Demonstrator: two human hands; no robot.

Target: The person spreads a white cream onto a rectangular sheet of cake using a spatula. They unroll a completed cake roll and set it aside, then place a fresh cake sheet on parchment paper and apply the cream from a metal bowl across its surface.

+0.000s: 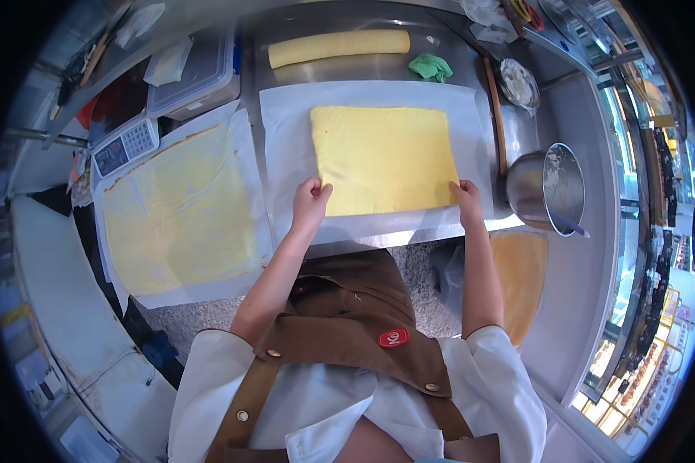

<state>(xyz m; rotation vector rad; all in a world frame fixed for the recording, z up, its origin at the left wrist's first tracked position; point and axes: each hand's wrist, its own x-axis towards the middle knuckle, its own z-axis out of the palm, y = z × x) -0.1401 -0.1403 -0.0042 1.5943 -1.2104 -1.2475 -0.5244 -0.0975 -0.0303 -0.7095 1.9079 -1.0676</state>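
Note:
A rectangular yellow sponge cake sheet (388, 156) lies flat on white baking paper (286, 133) in front of me. My left hand (311, 199) pinches its near left edge between thumb and fingers. At the near right corner, my right hand (468, 197) grips the sheet the same way. Across the back of the steel worktop rests a rolled cake log (339, 47). To the left is a used baking paper (179, 214) with a thin yellow residue and browned edges.
A steel mixing bowl (527, 188) leans on its side at the right, a utensil inside. Nearby are a wooden stick (494, 116), a bowl of white cream (518, 84) and a green cloth (430, 68). A digital scale (125, 147) and lidded plastic box (197, 87) stand left.

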